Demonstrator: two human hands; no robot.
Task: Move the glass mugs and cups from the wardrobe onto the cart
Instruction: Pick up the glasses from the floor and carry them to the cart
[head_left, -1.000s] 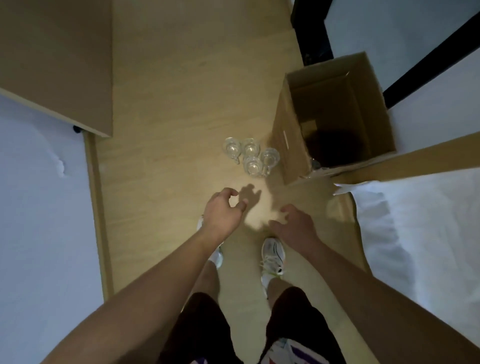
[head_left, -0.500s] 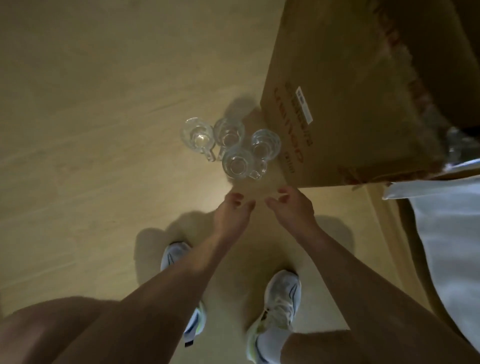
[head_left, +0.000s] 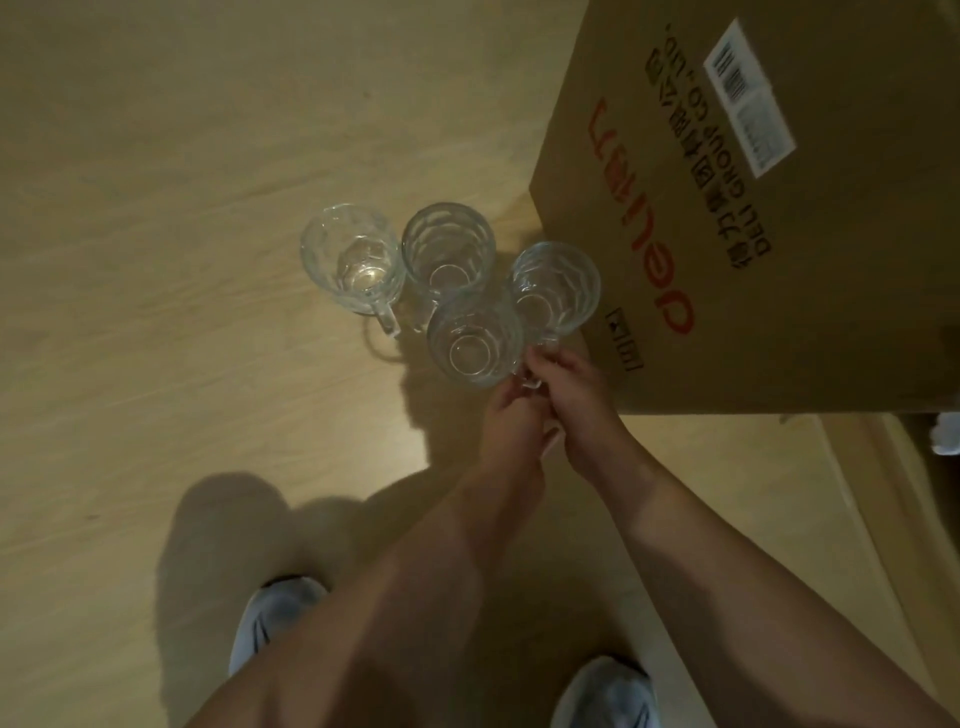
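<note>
Since half a second ago we have crouched lower and both hands have reached the near mug (head_left: 474, 340). Our right hand (head_left: 569, 392) pinches its handle, which points toward us; our left hand (head_left: 511, 423) sits just beside, fingers curled, but we cannot tell what it holds. All four mugs (head_left: 447, 249) stand upright, mouths up, clustered on the floor (head_left: 156, 260) against the box (head_left: 779, 208). No cart is in view, so we judge nothing is moved yet.
</note>
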